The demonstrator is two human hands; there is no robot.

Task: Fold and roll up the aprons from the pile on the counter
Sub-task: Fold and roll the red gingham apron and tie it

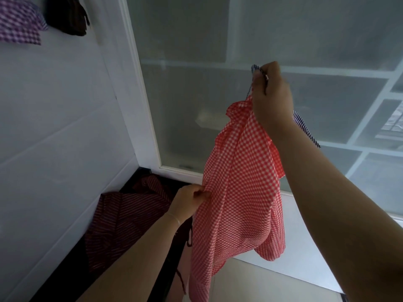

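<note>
Red apron: we see a red-and-white gingham cloth apron held up in the air in front of a frosted glass window, hanging in loose folds from its gathered top, clear of the desk.
Right hand: our right hand is raised high, its fingers clamped together on the apron's blue-and-white striped tie strap at the top; the strap's loose end trails behind the wrist.
Left hand: our left hand is lower, thumb and fingers pinched together on the left edge of the red gingham cloth about midway down.
Pile: a dark maroon cloth apron with thin white stripes lies crumpled on the black desk in the corner, below and left of the left hand.
Wall: a white tiled wall stands on the left; a purple-and-white checked cloth and a dark brown cloth hang on it near the top.
Window frame: a white frame separates the wall from the glass.
</note>
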